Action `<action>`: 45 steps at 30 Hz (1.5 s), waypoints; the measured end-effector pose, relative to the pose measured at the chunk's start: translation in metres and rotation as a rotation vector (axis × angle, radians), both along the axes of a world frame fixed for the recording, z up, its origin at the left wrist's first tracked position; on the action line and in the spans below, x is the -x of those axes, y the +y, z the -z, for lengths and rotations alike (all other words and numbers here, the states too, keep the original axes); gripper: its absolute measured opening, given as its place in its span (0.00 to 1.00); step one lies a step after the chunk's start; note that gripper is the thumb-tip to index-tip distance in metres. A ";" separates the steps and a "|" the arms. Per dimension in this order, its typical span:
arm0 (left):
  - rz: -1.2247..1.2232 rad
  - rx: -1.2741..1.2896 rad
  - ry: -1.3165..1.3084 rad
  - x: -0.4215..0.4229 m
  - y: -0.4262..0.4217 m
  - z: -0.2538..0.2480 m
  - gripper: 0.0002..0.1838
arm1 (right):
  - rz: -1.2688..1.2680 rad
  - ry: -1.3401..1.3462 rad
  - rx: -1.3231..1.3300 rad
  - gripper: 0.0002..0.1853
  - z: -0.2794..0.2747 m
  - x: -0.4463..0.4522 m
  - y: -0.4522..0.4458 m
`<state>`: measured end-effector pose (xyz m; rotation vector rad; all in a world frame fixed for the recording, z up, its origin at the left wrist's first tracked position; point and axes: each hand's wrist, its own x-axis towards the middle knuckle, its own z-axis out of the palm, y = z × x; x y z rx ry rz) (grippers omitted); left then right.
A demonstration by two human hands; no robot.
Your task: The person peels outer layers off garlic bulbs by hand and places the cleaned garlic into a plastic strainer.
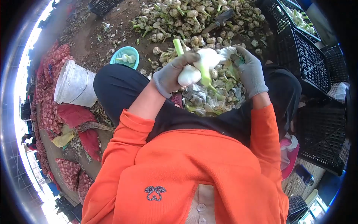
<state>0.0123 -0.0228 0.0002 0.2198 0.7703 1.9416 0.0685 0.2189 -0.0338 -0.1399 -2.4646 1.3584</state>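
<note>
Garlic, two-handed hold

Left hand (173,71) grips two garlic bulbs (189,75) above my peelings (201,98); right hand (250,71) pinches papery skin (226,53). Best handling, I judge: bulbs steady, pull light, cloves unbruised.

Above the frame's center, two white garlic bulbs (209,58) with green stems, one pointing up, one down, are in the gloved left hand (175,71), papery skin (226,53) at the gloved right hand (249,69).

Bucket (75,85) left of basket (130,52); garlic heap (186,18) ahead; crates (311,56) right, seemingly stacked.
</note>
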 end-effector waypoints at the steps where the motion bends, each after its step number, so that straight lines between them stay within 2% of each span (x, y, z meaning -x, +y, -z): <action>1: -0.002 -0.020 -0.031 0.001 -0.002 0.002 0.28 | -0.014 -0.042 -0.002 0.17 -0.008 -0.003 -0.003; 4: -0.080 -0.177 -0.251 0.001 -0.003 0.028 0.30 | -0.125 -0.257 -0.210 0.17 -0.018 -0.012 -0.018; 5: 0.038 -0.285 -0.124 0.005 -0.008 0.040 0.32 | -0.153 -0.177 -0.291 0.19 -0.016 -0.015 -0.019; 8: -0.023 -0.465 -0.324 0.002 -0.009 0.014 0.37 | -0.119 -0.313 -0.564 0.19 -0.006 -0.016 -0.002; 10: -0.078 -0.433 -0.228 0.012 -0.018 0.011 0.32 | -0.281 -0.481 -0.673 0.16 -0.005 -0.028 -0.009; 12: -0.245 -0.184 -0.135 0.013 -0.017 0.007 0.29 | -0.445 -0.651 -0.792 0.14 -0.007 -0.039 -0.016; 13: -0.233 -0.116 -0.107 0.015 -0.016 0.012 0.31 | -0.549 -0.833 -0.821 0.16 -0.017 -0.031 -0.024; 14: -0.222 -0.045 -0.081 0.017 -0.016 0.017 0.33 | -0.506 -0.675 -0.755 0.16 -0.013 -0.029 -0.023; 15: -0.284 0.057 -0.036 0.010 -0.012 0.014 0.31 | -0.462 -0.522 -0.682 0.16 -0.010 -0.029 -0.025; 16: -0.245 0.035 -0.059 0.011 -0.009 0.015 0.29 | -0.414 -0.371 -0.606 0.16 -0.010 -0.029 -0.026; 17: -0.255 0.116 -0.025 0.008 -0.006 0.011 0.27 | -0.357 -0.166 -0.471 0.17 -0.013 -0.027 -0.025; 20: -0.240 0.268 0.082 0.001 0.008 0.006 0.24 | -0.171 0.186 -0.206 0.17 -0.049 -0.022 -0.049; 21: -0.228 0.303 0.118 -0.001 0.012 0.007 0.23 | -0.166 0.252 -0.250 0.16 -0.050 -0.019 -0.054; 24: -0.216 0.349 0.165 0.000 0.016 0.018 0.21 | -0.159 0.209 -0.375 0.16 -0.041 -0.013 -0.054; 27: -0.261 0.402 0.154 -0.003 0.016 0.021 0.20 | -0.148 0.216 -0.410 0.10 -0.040 -0.011 -0.058; 31: -0.279 0.402 0.122 -0.006 0.018 0.024 0.20 | -0.186 0.149 -0.430 0.08 -0.041 -0.011 -0.055; 34: -0.296 0.266 0.049 -0.009 0.023 0.021 0.19 | -0.266 0.125 -0.484 0.09 -0.043 -0.013 -0.054; 37: -0.299 0.247 -0.003 -0.016 0.022 0.009 0.19 | -0.317 0.160 -0.395 0.09 -0.043 -0.014 -0.048; 38: -0.290 0.235 -0.009 -0.017 0.021 0.007 0.20 | -0.302 0.092 -0.155 0.09 -0.044 -0.015 -0.044; 39: -0.179 0.051 -0.117 -0.013 0.015 0.010 0.23 | -0.284 0.021 0.084 0.09 -0.046 -0.016 -0.037; 40: -0.123 0.066 -0.080 -0.010 0.009 0.011 0.24 | -0.260 -0.054 0.322 0.09 -0.049 -0.017 -0.031; 41: -0.062 0.080 -0.047 -0.008 0.006 0.012 0.25 | -0.224 -0.149 0.366 0.10 -0.056 -0.017 -0.024; 45: 0.018 0.207 -0.009 -0.013 0.006 0.006 0.26 | -0.334 -0.134 0.452 0.11 -0.059 -0.021 -0.018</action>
